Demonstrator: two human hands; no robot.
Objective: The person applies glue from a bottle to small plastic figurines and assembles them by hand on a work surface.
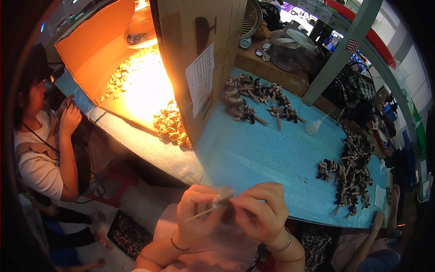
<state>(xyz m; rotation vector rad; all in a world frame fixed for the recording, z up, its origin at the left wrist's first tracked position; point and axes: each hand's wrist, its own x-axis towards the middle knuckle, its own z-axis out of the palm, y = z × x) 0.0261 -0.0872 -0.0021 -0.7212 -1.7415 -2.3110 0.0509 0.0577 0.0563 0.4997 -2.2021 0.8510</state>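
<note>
In front of my chest, at the near edge of the blue table (253,167), I hold a small figurine (224,195) with a pale top and a dark part. A thin wooden stick (198,215) juts from it toward the lower left. My left hand (194,213) is closed around the figurine and stick. The fingers of my right hand (265,211) pinch at its dark side. Motion blur and my fingers hide its details, so I cannot make out exactly what the right fingertips grip.
Left, a lit bulb (139,34) glows over many small pieces (170,122) in an orange-lit box. A tall cardboard panel (190,59) divides the table. Similar stick figurines lie in clusters (353,167) beyond, near a white squeeze bottle (313,127). Co-workers (41,167) sit on both sides.
</note>
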